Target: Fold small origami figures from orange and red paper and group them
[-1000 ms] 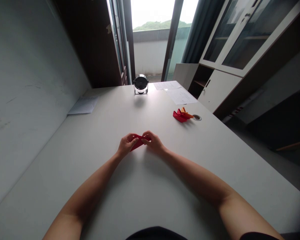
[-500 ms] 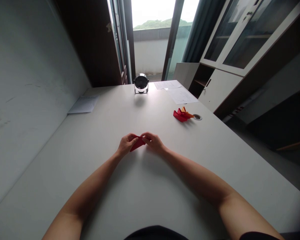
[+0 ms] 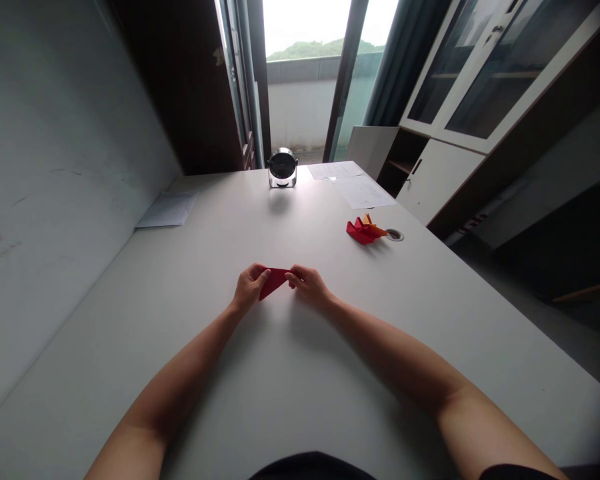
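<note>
A folded piece of red paper (image 3: 273, 281), roughly triangular, is stretched between my two hands above the middle of the white table. My left hand (image 3: 251, 285) pinches its left side, the thumb lying on the face turned to me. At the right corner my right hand (image 3: 307, 284) grips it between thumb and fingers. The paper's upper edge runs nearly straight from one hand to the other. Its lower point hangs beside the left hand. The fingertips behind the paper are hidden.
Folded red and orange paper pieces (image 3: 366, 230) stand to the right, beside a round cable hole (image 3: 395, 235). A round dark device on a metal stand (image 3: 283, 167) is at the back. Paper sheets lie back right (image 3: 363, 191) and by the left wall (image 3: 167, 209).
My hands have moved slightly apart along the paper's top edge, baring more of the red face. The left hand has shifted a little left; the other paper pieces stay put.
</note>
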Tool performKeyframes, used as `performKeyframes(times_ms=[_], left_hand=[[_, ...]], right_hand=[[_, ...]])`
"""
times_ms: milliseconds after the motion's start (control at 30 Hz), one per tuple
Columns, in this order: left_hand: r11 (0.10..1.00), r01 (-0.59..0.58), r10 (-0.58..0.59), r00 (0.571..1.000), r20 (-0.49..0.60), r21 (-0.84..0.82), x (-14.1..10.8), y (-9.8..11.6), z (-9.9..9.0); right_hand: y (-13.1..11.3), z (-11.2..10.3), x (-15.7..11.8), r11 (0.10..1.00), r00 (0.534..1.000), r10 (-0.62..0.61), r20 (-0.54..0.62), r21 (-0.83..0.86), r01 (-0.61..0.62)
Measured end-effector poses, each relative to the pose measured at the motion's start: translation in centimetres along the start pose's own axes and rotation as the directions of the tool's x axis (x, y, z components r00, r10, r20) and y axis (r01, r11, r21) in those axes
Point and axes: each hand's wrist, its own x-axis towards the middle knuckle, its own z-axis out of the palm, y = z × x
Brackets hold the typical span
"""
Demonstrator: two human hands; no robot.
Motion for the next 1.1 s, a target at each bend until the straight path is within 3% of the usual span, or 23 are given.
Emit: performKeyframes(times_ms=[133, 267, 367, 500, 700, 900, 1100], left_hand=[[0.998, -0.005, 0.000, 0.997, 0.080, 0.055, -0.15, 0.30, 0.04], [0.996, 0.008, -0.021, 0.987, 0.161, 0.083, -0.45, 0.58, 0.24], [1.000, 0.003, -0.007, 0.991, 0.136, 0.028, -0.39, 0.62, 0.24], [0.999, 0.017, -0.013, 0.992, 0.124, -0.029, -0.17, 0.62, 0.05], [0.998, 0.037, -0.049, 0.966, 0.255, 0.049, -0.48, 0.66, 0.29], [0.999, 0.024, -0.036, 0.951, 0.306, 0.043, -0.59, 0.90, 0.49], [0.993, 0.016, -0.052, 0.950, 0.308, 0.116, -0.70, 0.87, 0.43]], right_hand=[[-0.14, 0.04, -0.04, 1.000, 0.998, -0.002, -0.060, 0.016, 0.003], [0.13, 0.06, 0.17, 0.990, 0.996, 0.034, -0.088, 0.136, -0.022], [0.28, 0.07, 0.24, 0.976, 0.999, 0.043, -0.005, 0.216, -0.041], [0.28, 0.08, 0.15, 0.986, 0.994, 0.017, 0.108, 0.166, -0.035], [-0.05, 0.14, 0.09, 0.997, 0.991, 0.009, 0.137, 0.071, -0.019], [-0.55, 0.24, -0.07, 1.000, 0.994, 0.012, 0.110, 0.027, -0.015], [-0.06, 0.35, 0.08, 0.989, 1.000, 0.024, 0.018, 0.145, -0.026]])
